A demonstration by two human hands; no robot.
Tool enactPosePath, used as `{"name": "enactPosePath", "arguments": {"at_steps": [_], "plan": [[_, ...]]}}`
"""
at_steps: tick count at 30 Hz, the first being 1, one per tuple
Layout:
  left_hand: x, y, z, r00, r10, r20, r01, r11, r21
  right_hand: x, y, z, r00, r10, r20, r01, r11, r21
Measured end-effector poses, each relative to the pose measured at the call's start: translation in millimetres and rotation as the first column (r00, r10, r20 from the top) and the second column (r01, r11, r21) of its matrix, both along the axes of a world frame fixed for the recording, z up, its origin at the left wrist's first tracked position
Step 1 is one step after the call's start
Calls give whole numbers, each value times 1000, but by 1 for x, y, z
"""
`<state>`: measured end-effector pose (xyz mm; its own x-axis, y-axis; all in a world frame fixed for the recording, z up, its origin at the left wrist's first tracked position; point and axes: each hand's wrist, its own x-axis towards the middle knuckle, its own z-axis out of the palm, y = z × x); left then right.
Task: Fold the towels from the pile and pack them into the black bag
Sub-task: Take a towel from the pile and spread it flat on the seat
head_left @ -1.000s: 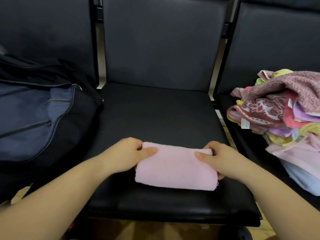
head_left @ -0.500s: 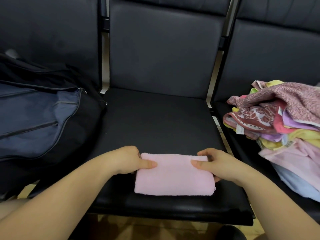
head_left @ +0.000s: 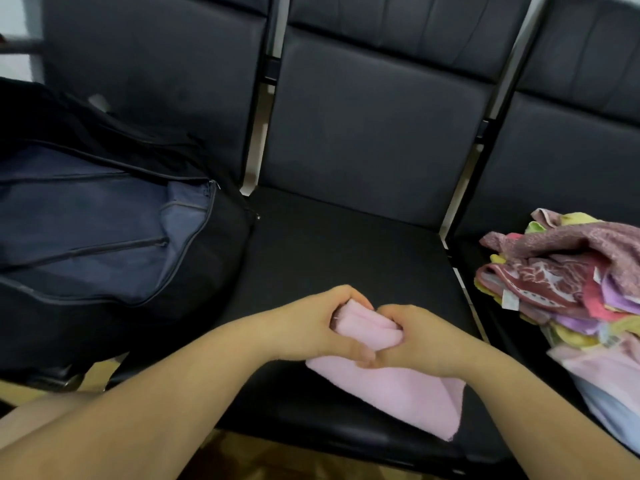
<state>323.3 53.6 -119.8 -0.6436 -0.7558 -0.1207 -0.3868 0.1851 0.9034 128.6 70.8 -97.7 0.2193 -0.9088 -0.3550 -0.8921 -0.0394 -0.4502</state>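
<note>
A folded pink towel (head_left: 398, 389) lies on the middle black seat (head_left: 332, 251), its far end raised and bunched between my hands. My left hand (head_left: 311, 327) grips that raised end from the left, fingers curled over it. My right hand (head_left: 426, 337) grips the same end from the right, and its thumb meets the left one in front. The black bag (head_left: 114, 233) with a blue-grey lining lies unzipped on the left seat. The pile of towels (head_left: 571, 282) sits on the right seat in pink, maroon, yellow and purple.
Three black padded chairs stand side by side, with backrests (head_left: 374, 126) behind them. A narrow gap with a pale floor shows between the seats. My bare knee (head_left: 41, 414) is at the lower left, below the bag.
My hands have come together from the towel's two ends to its far part and lifted it. The towel now lies slanted instead of flat. The view has swung left toward the bag.
</note>
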Motion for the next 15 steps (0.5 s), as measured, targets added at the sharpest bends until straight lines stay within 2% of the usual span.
{"name": "enactPosePath", "arguments": {"at_steps": [7,11,15], "plan": [[44,-15,31,931,304,-202,-338,926,-169,53,-41,32,993,92,80,-88,995,-53],[91,-26,50,833,476,-281,-540,809,-232,86,-69,45,986,137,91,-141,989,37],[142,-34,56,716,620,-321,-696,668,-262,126,-95,58,987,145,65,-136,983,-125]]}}
